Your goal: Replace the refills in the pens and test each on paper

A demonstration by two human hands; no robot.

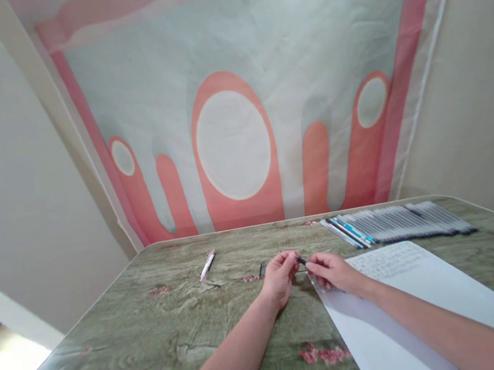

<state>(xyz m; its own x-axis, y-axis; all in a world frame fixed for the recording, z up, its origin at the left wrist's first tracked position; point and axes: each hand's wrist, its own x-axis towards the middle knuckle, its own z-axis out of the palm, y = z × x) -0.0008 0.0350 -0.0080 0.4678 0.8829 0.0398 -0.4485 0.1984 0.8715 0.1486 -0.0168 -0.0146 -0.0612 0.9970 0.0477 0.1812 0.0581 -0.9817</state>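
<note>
My left hand [282, 279] and my right hand [335, 272] meet over the table, fingers pinched. Between their fingertips runs a short dark piece [302, 260] that looks like part of a black pen; its ends are hidden in the fingers. Under my right hand and forearm lies a white sheet [441, 298] with lines of handwriting near its top. Just left of my left hand is a small black object [262, 269], perhaps a pen cap. Farther left lies a pink-and-white pen [207, 265].
A row of many clear pens [395, 223] with dark ends lies at the back right, with several blue and white ones [352, 232] at its left. The wood-patterned tabletop [161, 351] carries pink flower prints. A wall hanging [331, 38] stands behind the table.
</note>
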